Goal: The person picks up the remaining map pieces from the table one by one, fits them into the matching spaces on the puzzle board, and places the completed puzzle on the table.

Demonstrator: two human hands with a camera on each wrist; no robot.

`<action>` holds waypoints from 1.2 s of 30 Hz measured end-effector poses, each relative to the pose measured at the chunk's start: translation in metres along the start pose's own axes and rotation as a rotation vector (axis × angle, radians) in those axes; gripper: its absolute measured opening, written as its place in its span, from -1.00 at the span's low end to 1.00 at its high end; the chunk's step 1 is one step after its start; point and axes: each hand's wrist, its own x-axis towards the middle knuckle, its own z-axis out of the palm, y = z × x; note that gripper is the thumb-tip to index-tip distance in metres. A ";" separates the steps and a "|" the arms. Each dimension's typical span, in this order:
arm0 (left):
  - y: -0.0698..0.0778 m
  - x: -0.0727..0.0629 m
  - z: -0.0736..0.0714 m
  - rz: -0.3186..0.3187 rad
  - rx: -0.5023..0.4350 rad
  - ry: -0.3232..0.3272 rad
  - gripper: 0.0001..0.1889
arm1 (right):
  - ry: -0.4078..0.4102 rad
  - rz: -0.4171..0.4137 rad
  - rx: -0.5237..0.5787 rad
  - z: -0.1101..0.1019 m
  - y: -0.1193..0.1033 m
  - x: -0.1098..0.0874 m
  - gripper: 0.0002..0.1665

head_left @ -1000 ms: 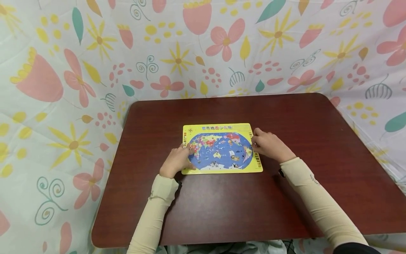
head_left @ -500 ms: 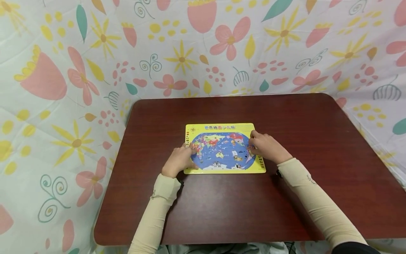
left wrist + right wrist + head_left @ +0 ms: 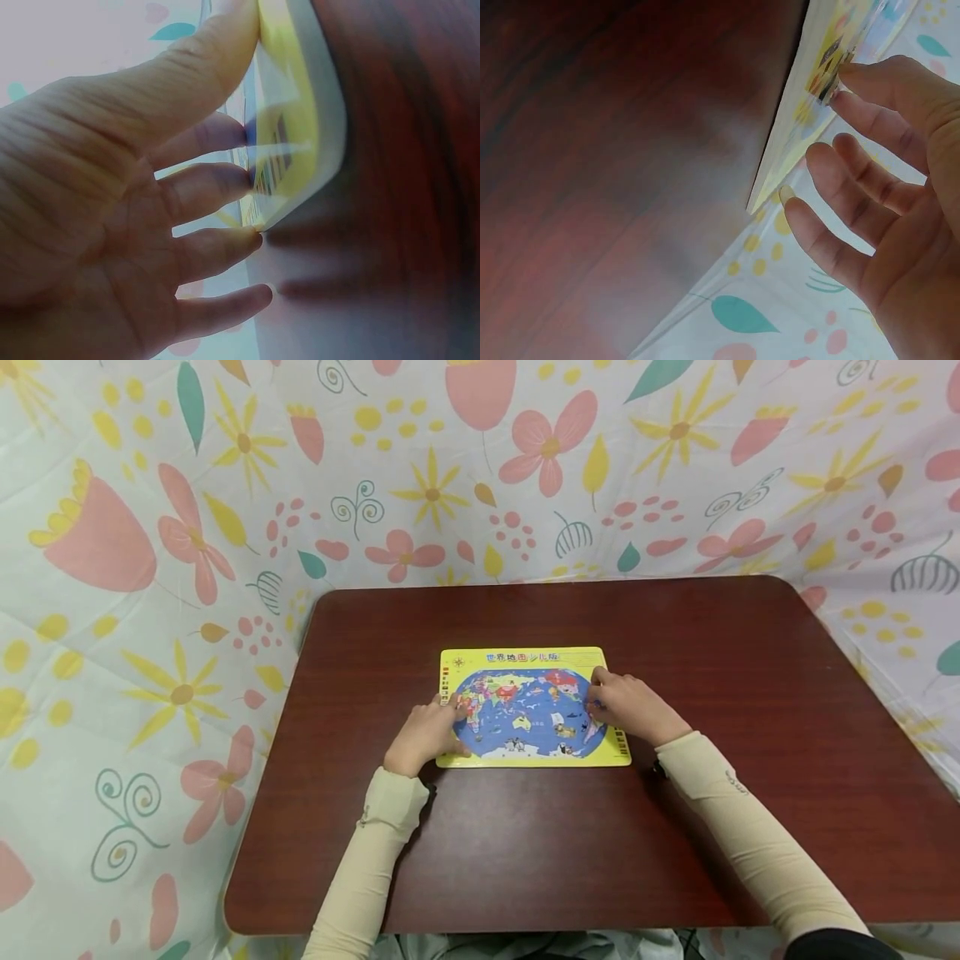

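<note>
A yellow-bordered world map board (image 3: 525, 760) lies flat on the brown table, its blue oval map printed with coloured lands and animals. My left hand (image 3: 426, 735) rests at the board's left side, fingers spread and nearly straight. In the left wrist view, the left thumb (image 3: 214, 60) lies along the board and some fingertips touch its edge. Over the right part of the map is my right hand (image 3: 633, 703). The right wrist view shows its thumb and forefinger (image 3: 885, 131) close together at the board's surface; whether something small is between them is unclear. Its other fingers are loosely bent.
The wooden table (image 3: 525, 852) has rounded corners and extends well beyond the board on all sides. A white cloth (image 3: 420, 468) printed with flowers and leaves hangs behind it and along both sides.
My right hand has shifted slightly left from the board's right border onto the map. My left hand stays at the left edge. The head view has shifted a little.
</note>
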 end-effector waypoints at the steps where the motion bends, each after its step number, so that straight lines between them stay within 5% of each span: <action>1: 0.000 0.000 0.000 0.001 0.002 0.001 -0.23 | 0.000 0.000 -0.003 0.000 0.000 0.000 -0.88; 36: 0.004 -0.004 0.000 0.007 -0.020 -0.005 -0.23 | 0.047 0.076 -0.026 -0.011 0.007 -0.030 -0.85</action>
